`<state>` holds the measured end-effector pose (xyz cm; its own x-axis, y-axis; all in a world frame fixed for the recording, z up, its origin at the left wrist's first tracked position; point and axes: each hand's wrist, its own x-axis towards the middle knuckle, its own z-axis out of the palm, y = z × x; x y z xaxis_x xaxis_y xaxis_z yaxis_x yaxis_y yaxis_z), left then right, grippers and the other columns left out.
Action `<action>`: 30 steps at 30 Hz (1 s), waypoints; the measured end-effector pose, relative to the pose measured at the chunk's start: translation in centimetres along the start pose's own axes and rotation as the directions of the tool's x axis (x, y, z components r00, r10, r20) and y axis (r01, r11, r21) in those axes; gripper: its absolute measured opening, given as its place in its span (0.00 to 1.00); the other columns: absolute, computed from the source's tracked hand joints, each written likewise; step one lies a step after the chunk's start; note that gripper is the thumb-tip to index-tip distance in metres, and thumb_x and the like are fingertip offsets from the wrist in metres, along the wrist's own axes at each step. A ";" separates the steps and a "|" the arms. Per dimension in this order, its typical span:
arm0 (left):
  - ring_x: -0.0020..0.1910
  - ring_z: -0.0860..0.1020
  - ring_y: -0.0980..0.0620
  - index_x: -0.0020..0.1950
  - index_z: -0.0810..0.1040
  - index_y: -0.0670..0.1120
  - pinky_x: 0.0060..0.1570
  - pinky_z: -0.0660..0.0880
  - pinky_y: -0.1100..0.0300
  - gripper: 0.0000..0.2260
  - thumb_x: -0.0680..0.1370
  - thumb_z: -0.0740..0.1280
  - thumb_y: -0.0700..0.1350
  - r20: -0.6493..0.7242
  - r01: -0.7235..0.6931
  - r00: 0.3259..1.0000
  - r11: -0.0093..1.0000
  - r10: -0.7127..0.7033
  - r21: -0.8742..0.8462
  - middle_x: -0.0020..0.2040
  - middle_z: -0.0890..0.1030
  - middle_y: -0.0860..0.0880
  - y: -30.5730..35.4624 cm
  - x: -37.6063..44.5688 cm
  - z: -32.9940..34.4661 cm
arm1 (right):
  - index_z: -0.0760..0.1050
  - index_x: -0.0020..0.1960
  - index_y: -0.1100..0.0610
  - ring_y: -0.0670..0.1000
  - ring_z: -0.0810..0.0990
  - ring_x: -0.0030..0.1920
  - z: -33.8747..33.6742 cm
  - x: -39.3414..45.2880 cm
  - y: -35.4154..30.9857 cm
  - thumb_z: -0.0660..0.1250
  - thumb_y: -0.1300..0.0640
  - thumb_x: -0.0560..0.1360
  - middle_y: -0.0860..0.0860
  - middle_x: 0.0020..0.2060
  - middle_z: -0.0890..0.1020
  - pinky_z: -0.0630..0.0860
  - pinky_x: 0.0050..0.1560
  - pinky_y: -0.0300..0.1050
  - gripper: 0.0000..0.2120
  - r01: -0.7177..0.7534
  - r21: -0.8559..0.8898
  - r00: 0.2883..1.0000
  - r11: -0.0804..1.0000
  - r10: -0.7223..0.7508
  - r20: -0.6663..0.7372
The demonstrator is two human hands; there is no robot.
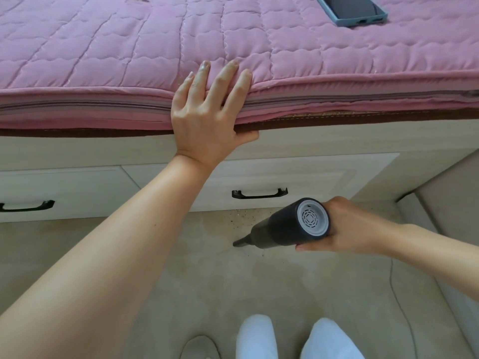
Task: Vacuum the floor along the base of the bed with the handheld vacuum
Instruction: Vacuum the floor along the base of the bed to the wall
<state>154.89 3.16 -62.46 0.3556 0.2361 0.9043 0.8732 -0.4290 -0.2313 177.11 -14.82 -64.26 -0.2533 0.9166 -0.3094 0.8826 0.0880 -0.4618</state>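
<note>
The right hand (347,226) wraps its fingers round a dark grey handheld vacuum (287,224) with a pale vented rear cap, its narrow nozzle touching the beige floor (207,281) near scattered crumbs (246,216). Beyond, the left hand (207,117) rests spread on the pink quilted mattress (129,60) edge.

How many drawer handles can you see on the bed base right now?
2: one drawer handle just above the vacuum nozzle, another at the far left edge, partly cut off.

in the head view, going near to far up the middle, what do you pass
White-clad knees → floor → handheld vacuum gripped by the right hand → drawer handle → left hand resting on the pink quilt's edge → phone.
</note>
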 end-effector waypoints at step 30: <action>0.61 0.81 0.40 0.66 0.79 0.51 0.59 0.77 0.46 0.40 0.64 0.62 0.75 -0.056 -0.027 0.998 0.999 0.029 0.034 0.64 0.81 0.50 -0.2 -0.2 0.6 | 0.70 0.53 0.46 0.52 0.79 0.43 2.2 3.3 -1.5 0.68 0.38 0.68 0.43 0.44 0.80 0.73 0.41 0.45 0.19 0.056 -0.225 0.996 0.973 -0.071 -0.058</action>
<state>154.89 3.70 -62.78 0.3613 0.1747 0.9159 0.8740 -0.4057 -0.2674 174.06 -12.73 -66.38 -0.2915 0.9292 -0.2273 0.9336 0.2247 -0.2791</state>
